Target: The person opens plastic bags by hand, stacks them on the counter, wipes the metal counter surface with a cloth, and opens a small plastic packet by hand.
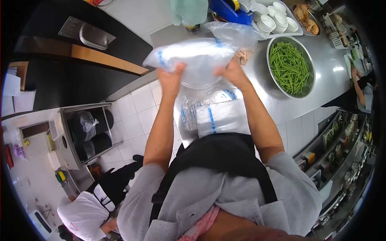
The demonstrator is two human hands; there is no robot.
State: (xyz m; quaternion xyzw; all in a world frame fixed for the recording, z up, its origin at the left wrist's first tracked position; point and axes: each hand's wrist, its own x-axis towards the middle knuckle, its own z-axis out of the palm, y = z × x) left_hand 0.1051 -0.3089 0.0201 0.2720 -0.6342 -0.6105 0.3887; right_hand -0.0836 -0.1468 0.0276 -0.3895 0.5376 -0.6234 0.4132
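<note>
Above the steel counter, both my hands grip a bulky bundle of clear plastic bags with blue marks, slightly smeared by motion. My left hand holds its near left side, thumb on top. On the near right side, my right hand closes on the plastic, its fingers partly hidden. Nearer my body, a flat white stack in plastic with a blue printed strip lies on the counter, beside crumpled clear wrapping.
A perforated steel bowl of green beans stands right of my hands. Behind it are stacked white dishes and a blue container. A black door is at left. One person is lower left, another far right.
</note>
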